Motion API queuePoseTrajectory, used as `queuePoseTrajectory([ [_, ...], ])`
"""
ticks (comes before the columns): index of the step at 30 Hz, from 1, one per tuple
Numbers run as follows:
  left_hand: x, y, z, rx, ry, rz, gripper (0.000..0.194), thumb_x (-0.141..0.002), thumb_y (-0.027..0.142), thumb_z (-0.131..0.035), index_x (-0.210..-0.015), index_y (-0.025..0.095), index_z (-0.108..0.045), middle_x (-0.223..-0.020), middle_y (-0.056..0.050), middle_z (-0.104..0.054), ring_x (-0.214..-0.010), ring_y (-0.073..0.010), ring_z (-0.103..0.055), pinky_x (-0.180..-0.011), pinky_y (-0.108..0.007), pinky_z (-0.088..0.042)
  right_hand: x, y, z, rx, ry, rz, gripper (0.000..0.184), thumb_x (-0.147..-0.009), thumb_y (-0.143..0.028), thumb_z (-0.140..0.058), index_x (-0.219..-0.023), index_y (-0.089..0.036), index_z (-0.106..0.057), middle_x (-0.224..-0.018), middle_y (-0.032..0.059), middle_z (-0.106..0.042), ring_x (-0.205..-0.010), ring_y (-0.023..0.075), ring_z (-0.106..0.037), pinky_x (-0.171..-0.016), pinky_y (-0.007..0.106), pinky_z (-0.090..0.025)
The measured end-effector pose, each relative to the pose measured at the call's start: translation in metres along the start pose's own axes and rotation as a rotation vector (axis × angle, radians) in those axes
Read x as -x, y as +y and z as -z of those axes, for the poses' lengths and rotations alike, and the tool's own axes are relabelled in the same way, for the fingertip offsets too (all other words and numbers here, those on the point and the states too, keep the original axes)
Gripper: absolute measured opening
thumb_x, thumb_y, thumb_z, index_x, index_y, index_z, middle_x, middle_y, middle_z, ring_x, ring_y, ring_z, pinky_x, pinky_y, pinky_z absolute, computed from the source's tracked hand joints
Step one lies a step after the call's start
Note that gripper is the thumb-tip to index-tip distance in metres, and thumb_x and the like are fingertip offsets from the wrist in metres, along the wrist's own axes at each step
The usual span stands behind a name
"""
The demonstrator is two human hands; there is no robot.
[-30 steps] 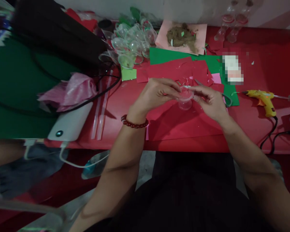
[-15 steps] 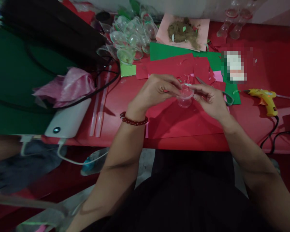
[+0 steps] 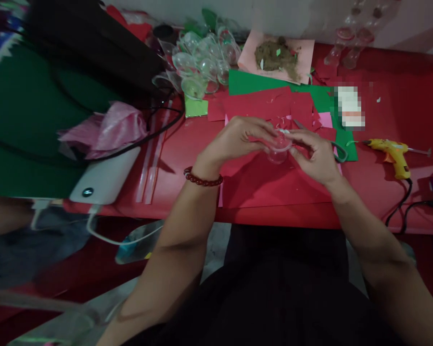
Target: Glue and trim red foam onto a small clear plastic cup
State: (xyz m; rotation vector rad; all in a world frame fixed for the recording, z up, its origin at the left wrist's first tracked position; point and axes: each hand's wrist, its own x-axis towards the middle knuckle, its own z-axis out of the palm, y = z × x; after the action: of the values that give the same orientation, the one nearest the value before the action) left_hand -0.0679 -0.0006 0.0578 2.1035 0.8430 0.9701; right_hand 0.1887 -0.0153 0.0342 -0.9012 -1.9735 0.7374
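Note:
Between my hands is a small clear plastic cup (image 3: 278, 154), held low over a large red paper sheet (image 3: 270, 187). My left hand (image 3: 243, 137), with a beaded bracelet (image 3: 203, 180) on its wrist, has its fingers closed at the cup's left rim. From the right, my right hand (image 3: 315, 153) pinches the same rim between thumb and fingers. A small whitish scrap (image 3: 283, 131) shows by the fingertips at the top; whether it is stuck to the cup, I cannot tell. Scissors (image 3: 342, 153) lie partly hidden behind my right hand.
A yellow glue gun (image 3: 395, 153) with its cord lies right. Behind are clear plastic cups (image 3: 202, 62), brown material on pink paper (image 3: 303, 53), and joined cups (image 3: 341, 45). At left are a white power bank (image 3: 106, 180), clear strips (image 3: 153, 168) and pink plastic (image 3: 110, 129).
The view has shifted slightly, so the table things sit a little lower in the picture. My left fingers reach slightly farther over the cup's rim; both hands remain at the cup.

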Motion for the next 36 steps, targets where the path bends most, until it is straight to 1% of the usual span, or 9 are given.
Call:
queuePoseTrajectory([
  [4, 0.000, -0.011, 0.007, 0.025, 0.092, 0.071, 0.071, -0.060, 0.056, -0.098, -0.119, 0.024, -0.074, -0.133, -0.012, -0.069, -0.108, -0.0256, -0.071, -0.095, -0.039, -0.059, 0.000, -0.001, 0.006, 0.120, 0.009, 0.073, 0.038, -0.092, -0.021, -0.067, -0.126, -0.033, -0.076, -0.140, 0.0066, -0.070, -0.134, 0.0301, -0.065, -0.117, 0.058, -0.052],
  [6, 0.001, -0.022, 0.007, -0.031, 0.096, 0.114, 0.085, -0.053, 0.055, -0.101, -0.125, 0.024, -0.070, -0.136, -0.012, -0.065, -0.111, -0.0263, -0.069, -0.098, -0.040, -0.057, 0.000, -0.001, 0.006, 0.139, -0.010, 0.079, 0.041, -0.092, -0.021, -0.066, -0.129, -0.036, -0.074, -0.145, 0.0056, -0.065, -0.138, 0.0301, -0.061, -0.119, 0.059, -0.050],
  [11, 0.000, -0.048, -0.007, -0.152, -0.067, 0.161, 0.069, -0.057, 0.055, -0.096, -0.114, 0.024, -0.074, -0.123, -0.009, -0.067, -0.126, -0.0320, -0.059, -0.115, -0.048, -0.044, 0.001, 0.003, -0.001, 0.133, -0.038, 0.070, 0.026, -0.093, -0.029, -0.071, -0.117, -0.035, -0.077, -0.151, 0.0045, -0.058, -0.141, 0.0312, -0.057, -0.119, 0.060, -0.049],
  [17, -0.007, -0.057, -0.026, -0.133, -0.087, 0.146, 0.053, -0.059, 0.051, -0.094, -0.104, 0.026, -0.079, -0.119, -0.009, -0.068, -0.122, -0.0337, -0.058, -0.114, -0.052, -0.042, 0.000, 0.010, -0.002, 0.061, 0.057, -0.014, 0.007, -0.095, -0.031, -0.071, -0.096, -0.029, -0.077, -0.126, 0.0072, -0.071, -0.126, 0.0295, -0.067, -0.107, 0.056, -0.057],
  [21, -0.009, -0.048, -0.030, -0.002, 0.021, 0.186, 0.053, -0.060, 0.045, -0.096, -0.107, 0.025, -0.078, -0.121, -0.010, -0.068, -0.122, -0.0330, -0.059, -0.116, -0.055, -0.042, -0.001, 0.015, -0.003, -0.035, 0.118, -0.070, 0.004, -0.091, -0.029, -0.074, -0.093, -0.027, -0.076, -0.123, 0.0081, -0.071, -0.118, 0.0275, -0.070, -0.100, 0.051, -0.060],
  [26, -0.010, -0.015, -0.041, 0.504, 0.244, 0.300, 0.074, -0.069, 0.040, -0.093, -0.137, 0.031, -0.065, -0.146, -0.011, -0.061, -0.133, -0.0309, -0.058, -0.111, -0.049, -0.048, -0.003, 0.021, -0.006, -0.210, 0.272, -0.146, 0.009, -0.087, -0.034, -0.077, -0.091, -0.026, -0.073, -0.120, 0.0065, -0.072, -0.116, 0.0251, -0.070, -0.105, 0.050, -0.057],
  [30, -0.015, 0.009, -0.055, 0.839, 0.350, 0.368, 0.054, -0.082, 0.039, -0.083, -0.132, 0.033, -0.066, -0.139, -0.007, -0.064, -0.112, -0.0215, -0.067, -0.097, -0.039, -0.057, -0.002, 0.019, -0.009, -0.300, 0.312, -0.221, 0.023, -0.085, -0.047, -0.080, -0.088, -0.026, -0.070, -0.123, 0.0067, -0.070, -0.114, 0.0253, -0.070, -0.105, 0.050, -0.057],
  [33, -0.021, 0.021, -0.061, 0.834, 0.420, 0.381, 0.038, -0.082, 0.031, -0.083, -0.119, 0.029, -0.072, -0.133, -0.005, -0.067, -0.106, -0.0174, -0.066, -0.090, -0.031, -0.056, -0.001, 0.010, -0.007, -0.381, 0.297, -0.221, 0.050, -0.079, -0.059, -0.085, -0.116, -0.031, -0.067, -0.148, 0.0079, -0.059, -0.120, 0.0261, -0.068, -0.107, 0.049, -0.058],
  [36, -0.026, 0.029, -0.066, 0.801, 0.413, 0.419, 0.033, -0.084, 0.027, -0.082, -0.116, 0.027, -0.072, -0.130, -0.005, -0.068, -0.108, -0.0171, -0.065, -0.089, -0.028, -0.055, -0.002, 0.000, -0.002, -0.378, 0.259, -0.209, 0.078, -0.082, -0.072, -0.077, -0.147, -0.038, -0.050, -0.164, 0.0081, -0.044, -0.137, 0.0291, -0.059, -0.116, 0.051, -0.053],
])
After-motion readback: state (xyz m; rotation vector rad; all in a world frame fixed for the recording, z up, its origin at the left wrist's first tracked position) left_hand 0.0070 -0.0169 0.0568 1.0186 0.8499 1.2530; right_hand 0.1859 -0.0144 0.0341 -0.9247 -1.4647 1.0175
